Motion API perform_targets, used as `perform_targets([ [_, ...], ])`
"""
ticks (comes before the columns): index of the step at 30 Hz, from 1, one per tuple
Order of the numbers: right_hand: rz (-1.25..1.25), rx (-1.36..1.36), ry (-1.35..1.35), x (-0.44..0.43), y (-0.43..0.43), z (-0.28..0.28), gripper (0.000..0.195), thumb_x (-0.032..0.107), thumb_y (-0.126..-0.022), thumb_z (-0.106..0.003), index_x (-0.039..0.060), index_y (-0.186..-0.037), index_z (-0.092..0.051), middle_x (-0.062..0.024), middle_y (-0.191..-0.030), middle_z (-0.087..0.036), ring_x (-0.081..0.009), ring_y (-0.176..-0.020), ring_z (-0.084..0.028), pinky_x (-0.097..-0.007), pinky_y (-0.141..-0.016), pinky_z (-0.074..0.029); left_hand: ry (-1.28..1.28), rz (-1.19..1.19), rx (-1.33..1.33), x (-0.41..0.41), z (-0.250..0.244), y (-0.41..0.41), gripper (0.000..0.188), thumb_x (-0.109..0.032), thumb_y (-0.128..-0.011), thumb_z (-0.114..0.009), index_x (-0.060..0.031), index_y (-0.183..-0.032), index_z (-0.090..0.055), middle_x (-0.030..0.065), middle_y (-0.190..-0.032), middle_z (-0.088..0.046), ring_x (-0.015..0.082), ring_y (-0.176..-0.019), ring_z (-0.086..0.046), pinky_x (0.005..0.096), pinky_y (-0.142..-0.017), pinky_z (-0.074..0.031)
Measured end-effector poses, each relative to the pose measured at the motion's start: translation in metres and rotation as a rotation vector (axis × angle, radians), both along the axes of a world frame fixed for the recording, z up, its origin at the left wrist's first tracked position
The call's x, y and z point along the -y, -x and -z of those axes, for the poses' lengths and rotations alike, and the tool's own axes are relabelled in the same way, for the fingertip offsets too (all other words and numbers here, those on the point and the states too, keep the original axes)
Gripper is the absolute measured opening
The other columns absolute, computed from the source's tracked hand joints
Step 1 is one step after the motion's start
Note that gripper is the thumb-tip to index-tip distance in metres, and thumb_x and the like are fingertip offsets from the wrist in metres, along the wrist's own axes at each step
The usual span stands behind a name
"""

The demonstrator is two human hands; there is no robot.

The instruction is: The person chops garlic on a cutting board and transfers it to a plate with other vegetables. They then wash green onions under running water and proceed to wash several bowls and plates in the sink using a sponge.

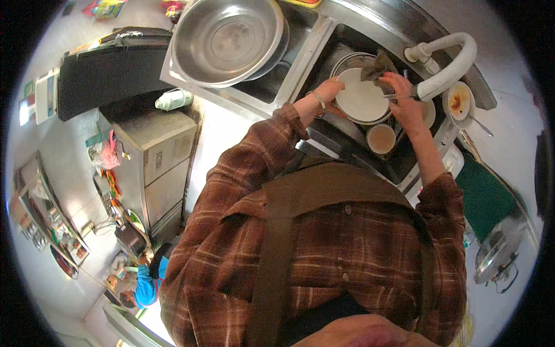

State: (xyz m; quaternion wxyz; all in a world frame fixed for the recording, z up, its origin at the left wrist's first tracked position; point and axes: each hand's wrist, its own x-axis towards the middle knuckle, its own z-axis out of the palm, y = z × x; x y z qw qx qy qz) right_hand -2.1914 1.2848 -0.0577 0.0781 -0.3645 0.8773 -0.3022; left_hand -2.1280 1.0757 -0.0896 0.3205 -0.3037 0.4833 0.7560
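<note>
My left hand [333, 94] grips the left rim of a white bowl [360, 97], which is tipped so its inside faces up at me. A dark, crumpled cloth [380, 66] is pinched in the fingers of my right hand [402, 96], at the bowl's upper right rim. Both hands are over the right basin of a stainless steel sink [299, 65]. Under the bowl, stacked dishes [353, 59] show only their rims. A small round cup or bowl [381, 139] sits nearer me. Part of another pale dish [428, 113] shows behind my right wrist.
A white curved faucet [464, 54] arches over the right hand. Large steel basins [227, 41] rest across the left sink compartment. A sauce-stained dish [458, 102] and a spoon [482, 126] lie at right. Left stands a metal cabinet [167, 152]; a person in blue [147, 284] is farther off.
</note>
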Motion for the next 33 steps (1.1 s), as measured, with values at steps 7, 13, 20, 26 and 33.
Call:
perform_targets([
  [7, -0.26, -0.025, -0.203, 0.047, -0.011, -0.02, 0.047, 0.007, -0.066, -0.055, 0.015, -0.111, -0.046, -0.0077, -0.122, -0.038, -0.0291, -0.104, -0.044, -0.0375, -0.087, -0.038, 0.343, 0.432, -0.252, -0.008, -0.012, 0.001, 0.045, -0.014, -0.074, -0.043, -0.003, -0.117, -0.038, 0.0209, -0.103, -0.051, 0.0333, -0.088, -0.055, 0.0399, -0.067, -0.05],
  [13, -0.27, 0.239, -0.405, 0.062, 0.017, 0.007, 0.039, 0.015, -0.069, -0.058, 0.0164, -0.107, -0.05, -0.0107, -0.098, -0.055, -0.0297, -0.087, -0.054, -0.0362, -0.075, -0.043, 0.785, 0.668, -0.421, -0.017, -0.011, 0.006, 0.044, -0.013, -0.072, -0.044, -0.0001, -0.114, -0.039, 0.0246, -0.096, -0.053, 0.0375, -0.089, -0.051, 0.0424, -0.077, -0.041],
  [20, 0.761, 0.954, 0.785, 0.02, -0.025, 0.105, 0.035, 0.024, -0.079, -0.054, 0.0098, -0.111, -0.047, -0.0063, -0.105, -0.053, -0.0189, -0.092, -0.053, -0.0335, -0.075, -0.044, 1.047, 0.438, -0.905, -0.025, -0.039, 0.015, 0.05, -0.001, -0.068, -0.046, -0.0113, -0.116, -0.039, 0.0195, -0.099, -0.047, 0.0381, -0.09, -0.047, 0.0419, -0.077, -0.041],
  [26, 1.11, 1.634, 1.338, 0.061, -0.061, 0.029, 0.038, 0.035, -0.082, -0.045, 0.0094, -0.11, -0.045, -0.0049, -0.104, -0.053, -0.0211, -0.095, -0.052, -0.0378, -0.081, -0.043, 0.953, 0.242, -1.125, -0.055, -0.04, 0.009, 0.054, 0.007, -0.063, -0.047, -0.0133, -0.113, -0.045, 0.0186, -0.11, -0.042, 0.0374, -0.101, -0.042, 0.0381, -0.083, -0.038],
  [33, 0.735, 1.818, 1.194, -0.005, -0.075, 0.111, 0.043, 0.044, -0.077, -0.051, 0.0122, -0.107, -0.049, -0.0044, -0.104, -0.053, -0.0207, -0.09, -0.053, -0.0378, -0.079, -0.044, 0.905, 0.486, -1.323, -0.066, -0.032, 0.02, 0.036, -0.004, -0.067, -0.052, -0.0052, -0.103, -0.048, 0.0145, -0.111, -0.044, 0.0329, -0.101, -0.043, 0.0364, -0.084, -0.038],
])
